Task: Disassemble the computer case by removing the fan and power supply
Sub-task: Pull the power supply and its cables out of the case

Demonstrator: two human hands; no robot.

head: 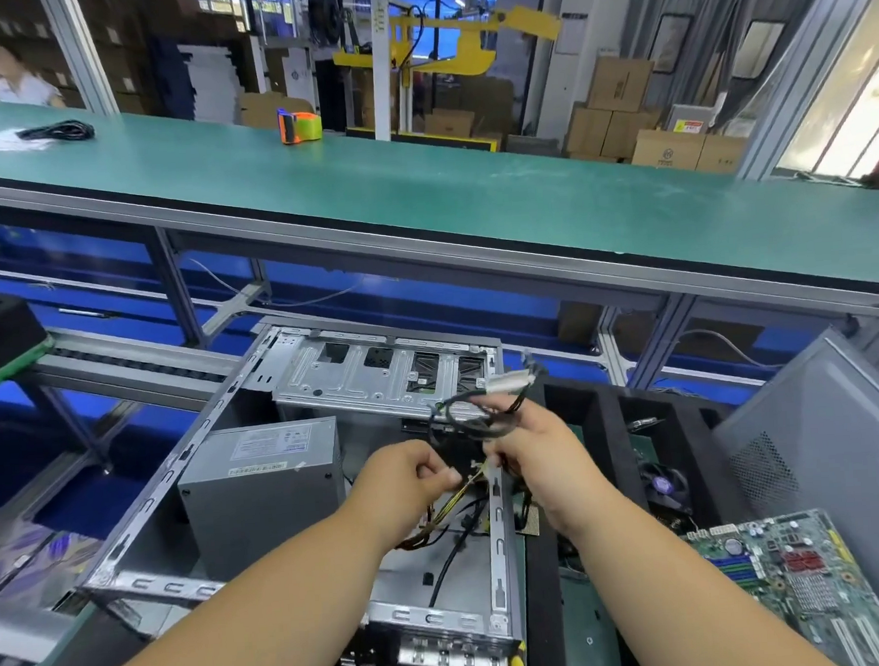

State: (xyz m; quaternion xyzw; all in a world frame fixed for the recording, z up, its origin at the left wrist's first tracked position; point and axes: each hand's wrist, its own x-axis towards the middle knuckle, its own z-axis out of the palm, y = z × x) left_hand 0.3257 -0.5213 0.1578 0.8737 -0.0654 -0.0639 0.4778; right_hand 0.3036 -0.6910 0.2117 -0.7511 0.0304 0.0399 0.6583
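Two hands over case | left grip pinches wires | right grip holds cable bundle above rail

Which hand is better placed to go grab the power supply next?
Left, probably. The left hand pinches only thin wires right beside the power supply, which sits on its side of the case. The right hand grips a black cable bundle farther away.
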